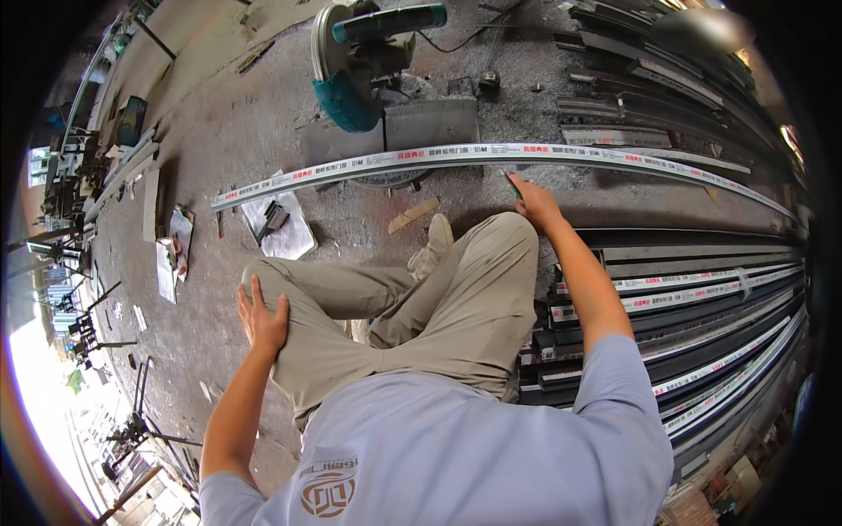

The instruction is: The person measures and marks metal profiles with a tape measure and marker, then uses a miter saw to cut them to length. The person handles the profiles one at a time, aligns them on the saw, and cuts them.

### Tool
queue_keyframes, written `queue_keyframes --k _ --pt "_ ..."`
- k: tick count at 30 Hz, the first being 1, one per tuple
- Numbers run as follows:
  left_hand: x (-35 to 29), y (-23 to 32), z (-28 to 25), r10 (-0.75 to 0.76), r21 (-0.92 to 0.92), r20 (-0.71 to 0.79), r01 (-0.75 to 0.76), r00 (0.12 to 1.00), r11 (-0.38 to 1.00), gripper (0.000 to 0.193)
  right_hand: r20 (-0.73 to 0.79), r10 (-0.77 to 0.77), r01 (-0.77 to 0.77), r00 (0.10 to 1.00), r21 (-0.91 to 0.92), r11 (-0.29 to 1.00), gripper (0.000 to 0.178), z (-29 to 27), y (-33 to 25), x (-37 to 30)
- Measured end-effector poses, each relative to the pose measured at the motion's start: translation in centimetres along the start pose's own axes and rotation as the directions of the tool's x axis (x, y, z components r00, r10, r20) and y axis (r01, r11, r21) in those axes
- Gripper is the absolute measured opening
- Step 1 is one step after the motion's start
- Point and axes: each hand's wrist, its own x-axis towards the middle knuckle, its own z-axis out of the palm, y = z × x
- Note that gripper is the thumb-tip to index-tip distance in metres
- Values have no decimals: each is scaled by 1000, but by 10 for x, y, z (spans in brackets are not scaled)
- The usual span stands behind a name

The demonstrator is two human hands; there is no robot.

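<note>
Bar (458, 157) laid across saw base, pen-like tool (510, 181) just below it

Long and slender, the bar wears a white film with red and dark print; it runs from left of centre, through the upper middle, to the right edge of the frame, and looks bowed by the lens. Right of centre, the right hand (538, 206) pinches the pen-like tool between thumb and fingers, its tip close to the lower edge of the bar; whether the two touch, I cannot tell. At centre left, the left hand (263, 320) is free of any object, fingers spread, resting on the bent leg in khaki trousers (329, 351).

A teal chop saw (349, 103) stands at the top centre, behind the bar. Below the bar's left end, white paper (300, 237) lies on the floor (206, 289) with short dark offcuts (274, 219) on it. A wooden strip (412, 215) lies near the shoe (438, 237). Stacked profiles (675, 302) fill the right side, and more dark lengths (614, 51) lie at upper right.
</note>
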Motion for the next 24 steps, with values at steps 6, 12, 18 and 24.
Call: queue_keyframes --k 6,12,18,24 --pt "-6 7 -3 -51 -19 26 51 998 998 88 -203 125 -147 971 -100 984 54 -46 12 -79" --pt "-13 -9 14 -6 -67 -31 4 999 998 86 -344 288 -314 894 -22 949 46 -63 23 -121" --pt "-9 -22 22 31 -64 -70 -36 997 997 82 -440 444 -446 781 106 889 23 -46 -1 -128" --pt "-10 -31 22 55 -71 -92 -61 994 996 82 -399 483 -487 779 100 868 33 -2 -49 -103"
